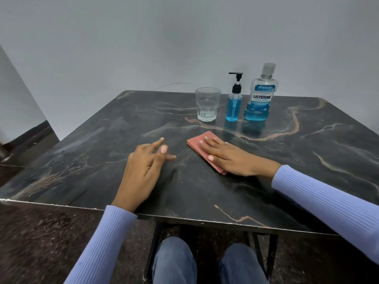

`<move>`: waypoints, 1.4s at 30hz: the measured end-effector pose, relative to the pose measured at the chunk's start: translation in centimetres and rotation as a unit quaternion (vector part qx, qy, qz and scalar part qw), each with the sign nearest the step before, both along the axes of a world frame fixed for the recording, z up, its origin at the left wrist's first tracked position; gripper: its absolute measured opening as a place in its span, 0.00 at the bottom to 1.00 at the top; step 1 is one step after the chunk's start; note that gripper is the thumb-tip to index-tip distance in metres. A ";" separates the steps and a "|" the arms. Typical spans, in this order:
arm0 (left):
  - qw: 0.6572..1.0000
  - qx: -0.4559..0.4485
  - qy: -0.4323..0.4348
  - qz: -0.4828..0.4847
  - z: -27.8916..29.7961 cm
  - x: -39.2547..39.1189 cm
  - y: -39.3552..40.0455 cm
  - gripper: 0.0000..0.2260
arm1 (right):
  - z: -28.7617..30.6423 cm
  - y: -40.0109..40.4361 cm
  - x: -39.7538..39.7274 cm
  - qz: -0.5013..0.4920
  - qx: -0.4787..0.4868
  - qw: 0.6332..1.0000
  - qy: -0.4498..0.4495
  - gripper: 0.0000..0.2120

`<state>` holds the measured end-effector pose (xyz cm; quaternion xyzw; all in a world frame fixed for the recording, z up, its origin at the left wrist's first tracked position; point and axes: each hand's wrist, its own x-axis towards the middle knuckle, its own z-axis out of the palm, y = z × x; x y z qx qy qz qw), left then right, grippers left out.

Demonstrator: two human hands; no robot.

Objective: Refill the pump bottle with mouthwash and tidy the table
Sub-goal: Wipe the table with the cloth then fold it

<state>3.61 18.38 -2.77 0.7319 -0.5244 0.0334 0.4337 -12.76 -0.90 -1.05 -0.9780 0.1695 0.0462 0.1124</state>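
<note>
Pink cloth (205, 149) under flat right hand (229, 158) — left hand (143, 167) empty, splayed near table (287, 181) edge.

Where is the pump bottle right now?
In the head view, the pump bottle stands at the table's far edge, between the empty glass and the mouthwash bottle.

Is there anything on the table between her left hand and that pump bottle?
Nothing visible. Bare table lies between the left hand and the pump bottle; the glass stands just left of that line, the cloth just right.
</note>
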 end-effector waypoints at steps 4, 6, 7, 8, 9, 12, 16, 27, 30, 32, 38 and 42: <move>0.998 -0.038 0.037 0.040 0.4 -0.1 0.4 0.29 | -0.2 3.4 2.4 0.092 0.009 0.996 -0.009 0.24; 0.999 -0.021 0.033 0.033 0.6 -0.4 0.4 0.28 | -0.5 4.6 1.5 0.139 0.024 0.989 -0.034 0.23; 0.999 -0.013 0.031 0.028 0.6 -0.5 0.4 0.28 | -0.6 4.9 0.4 0.157 0.033 0.986 -0.047 0.23; 0.999 -0.006 0.030 0.025 0.6 -0.5 0.5 0.27 | -0.7 4.9 -0.9 0.168 0.039 0.983 -0.058 0.23; 0.999 -0.002 0.030 0.023 0.6 -0.5 0.5 0.27 | -0.8 4.7 -2.4 0.173 0.040 0.982 -0.068 0.23; 1.000 0.002 0.020 0.014 0.4 -0.4 0.6 0.25 | -1.0 3.1 -7.1 0.121 0.016 0.990 -0.077 0.23; 0.999 0.036 -0.040 -0.012 0.4 -0.7 0.5 0.22 | -0.7 0.6 -9.6 -0.022 0.017 0.998 -0.050 0.23; 0.986 0.105 -0.132 0.000 0.1 -0.8 0.1 0.27 | -0.9 10.3 -1.7 -0.040 -0.043 0.997 -0.041 0.25; 0.984 0.109 -0.142 0.001 0.0 -0.8 0.0 0.27 | -1.3 12.1 -4.4 -0.025 -0.046 0.996 -0.078 0.24; 0.983 0.106 -0.148 0.001 -0.1 -0.9 0.0 0.25 | -1.3 12.3 -6.9 -0.034 -0.049 0.994 -0.087 0.23; 0.983 0.092 -0.156 -0.013 -0.1 -1.0 0.1 0.26 | -1.1 9.4 -14.5 -0.180 -0.072 0.978 -0.078 0.23; 0.982 0.093 -0.166 -0.006 -0.1 -1.0 0.0 0.26 | -1.3 9.2 -15.4 -0.246 -0.064 0.964 -0.072 0.24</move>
